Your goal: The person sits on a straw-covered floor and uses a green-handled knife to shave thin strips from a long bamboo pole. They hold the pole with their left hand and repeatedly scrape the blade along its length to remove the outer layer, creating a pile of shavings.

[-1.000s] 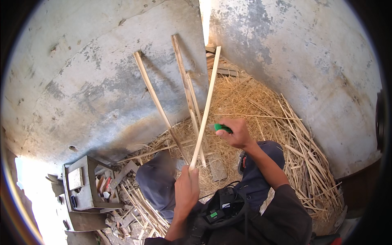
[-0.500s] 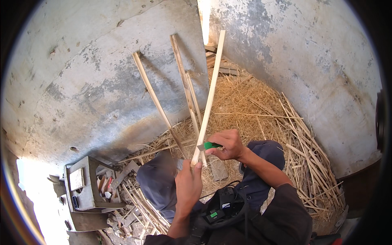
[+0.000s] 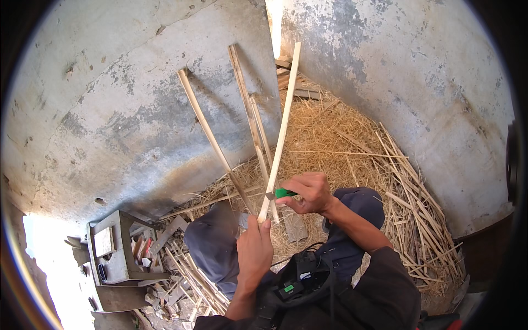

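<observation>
A long pale wooden strip [image 3: 284, 118], looking like split bamboo, slants up and away from my lap. My left hand [image 3: 254, 250] is closed around its near end, thumb along the wood. In my right hand [image 3: 311, 192] is a green-handled knife [image 3: 285, 192], gripped by the handle. Its short grey blade lies across the strip, touching it a little beyond my left hand. Most of the handle is hidden inside my right fingers.
Several wooden poles [image 3: 206, 129] lean on the worn wall [image 3: 137, 104] at left. Straw-like shavings [image 3: 322, 129] cover the floor ahead. A heap of thin strips [image 3: 421, 220] lies at right. A small wooden stool [image 3: 124, 247] stands at left, with odds and ends inside.
The wooden strip's far end has shifted slightly left. My right hand and the knife have moved very slightly, with the blade still on the wood. My left hand keeps its hold.
</observation>
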Demonstrator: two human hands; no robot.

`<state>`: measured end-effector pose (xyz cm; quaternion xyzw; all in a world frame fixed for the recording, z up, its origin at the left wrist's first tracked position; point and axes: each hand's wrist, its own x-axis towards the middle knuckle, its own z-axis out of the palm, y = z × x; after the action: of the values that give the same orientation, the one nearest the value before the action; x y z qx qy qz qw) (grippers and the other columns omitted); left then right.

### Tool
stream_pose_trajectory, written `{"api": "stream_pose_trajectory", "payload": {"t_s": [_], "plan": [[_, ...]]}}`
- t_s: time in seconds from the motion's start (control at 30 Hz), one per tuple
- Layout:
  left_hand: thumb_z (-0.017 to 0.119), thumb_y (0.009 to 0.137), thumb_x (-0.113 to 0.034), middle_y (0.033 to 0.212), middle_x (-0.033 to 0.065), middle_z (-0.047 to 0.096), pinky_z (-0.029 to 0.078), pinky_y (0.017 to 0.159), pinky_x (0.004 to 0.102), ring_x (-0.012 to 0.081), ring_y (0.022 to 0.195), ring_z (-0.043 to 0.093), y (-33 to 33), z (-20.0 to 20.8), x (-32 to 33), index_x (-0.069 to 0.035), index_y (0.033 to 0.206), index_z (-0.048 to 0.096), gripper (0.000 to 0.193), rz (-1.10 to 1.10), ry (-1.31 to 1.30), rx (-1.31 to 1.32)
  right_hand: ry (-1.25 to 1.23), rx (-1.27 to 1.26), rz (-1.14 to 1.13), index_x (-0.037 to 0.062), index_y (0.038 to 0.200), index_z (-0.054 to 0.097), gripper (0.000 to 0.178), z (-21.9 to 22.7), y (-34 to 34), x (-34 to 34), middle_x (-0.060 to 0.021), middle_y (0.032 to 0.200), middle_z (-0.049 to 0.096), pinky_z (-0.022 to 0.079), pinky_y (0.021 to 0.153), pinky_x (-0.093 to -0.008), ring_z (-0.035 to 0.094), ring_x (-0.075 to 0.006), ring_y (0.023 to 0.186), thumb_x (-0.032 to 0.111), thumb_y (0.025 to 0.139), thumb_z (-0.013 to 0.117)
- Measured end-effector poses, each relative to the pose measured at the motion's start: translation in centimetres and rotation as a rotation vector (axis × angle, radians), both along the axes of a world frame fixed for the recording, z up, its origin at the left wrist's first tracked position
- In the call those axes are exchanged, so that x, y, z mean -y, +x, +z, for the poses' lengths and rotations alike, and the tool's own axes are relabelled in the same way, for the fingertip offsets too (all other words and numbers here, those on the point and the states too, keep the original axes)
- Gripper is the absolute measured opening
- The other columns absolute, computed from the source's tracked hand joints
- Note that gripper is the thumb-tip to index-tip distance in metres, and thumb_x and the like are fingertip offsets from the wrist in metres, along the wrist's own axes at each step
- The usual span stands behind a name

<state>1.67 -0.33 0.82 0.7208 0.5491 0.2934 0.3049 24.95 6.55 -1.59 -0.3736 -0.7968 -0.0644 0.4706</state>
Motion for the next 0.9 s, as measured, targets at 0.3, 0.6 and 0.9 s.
{"api": "stream_pose_trajectory", "payload": {"t_s": [0.3, 0.6, 0.9], "plan": [[0.051, 0.116, -0.026, 0.078, 0.0286, 0.062, 0.042, 0.066, 0.0612, 0.0548, 0.079, 0.064, -0.3, -0.6, 1.0, -0.002, 0.107, 0.051, 0.026, 0.013, -0.048, -0.033, 0.006, -0.122, -0.085, 0.0085, 0.095, 0.080, 0.033, 0.3, 1.4, -1.1, -0.0059, 0.080, 0.077, 0.055, 0.056, -0.0355, 0.072, -0.0240, 0.062, 0.041, 0.094, 0.085], [0.057, 0.113, -0.027, 0.084, 0.0324, 0.069, 0.049, 0.071, 0.0650, 0.0563, 0.083, 0.068, -1.6, -1.8, 1.7, -0.001, 0.111, 0.052, 0.027, -0.008, -0.093, -0.095, -0.026, -0.191, -0.129, 0.0068, 0.096, 0.081, 0.032, 0.7, 2.4, -2.3, -0.0072, 0.078, 0.077, 0.055, 0.055, -0.0347, 0.073, -0.0232, 0.061, 0.039, 0.098, 0.083], [0.056, 0.113, -0.026, 0.079, 0.0313, 0.068, 0.048, 0.070, 0.0668, 0.0559, 0.079, 0.067, -3.1, -2.9, 3.3, -0.002, 0.112, 0.051, 0.025, -0.071, -0.123, -0.081, -0.110, -0.241, -0.352, 0.0082, 0.105, 0.084, 0.041, -0.2, 6.8, -5.7, -0.0022, 0.069, 0.071, 0.044, 0.048, -0.0313, 0.061, -0.0119, 0.053, 0.047, 0.107, 0.071]]}}
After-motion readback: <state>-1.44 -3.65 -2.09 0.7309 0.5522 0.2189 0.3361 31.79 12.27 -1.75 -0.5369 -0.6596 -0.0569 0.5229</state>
